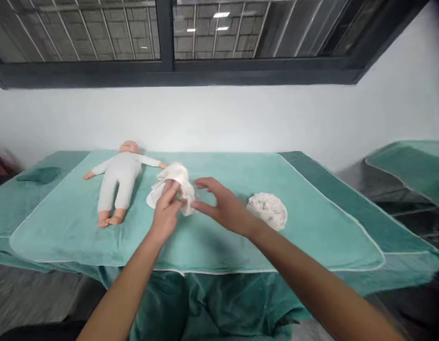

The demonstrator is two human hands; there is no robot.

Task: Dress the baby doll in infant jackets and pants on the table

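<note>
A bunched white cloth (pixel 176 179) is at the middle left of the bed; whether it is a garment I cannot make out. The fingers of my left hand (pixel 166 206) are closed on it, with their tips partly hidden in its folds. My right hand (pixel 222 204) is just right of the cloth, thumb and fingers apart in a loose C shape, holding nothing. Beyond the cloth to the left, a baby doll (pixel 122 171) in a white suit lies on its back with its arms spread. One of the doll's hands reaches close to the cloth.
A round patterned baby pillow (pixel 268 210) with a dip in its middle lies right of my right hand. Green covers (pixel 219 251) with white piping spread over the bed. A small green cushion (pixel 40 175) sits at far left. The white wall (pixel 205 118) and barred window rise behind.
</note>
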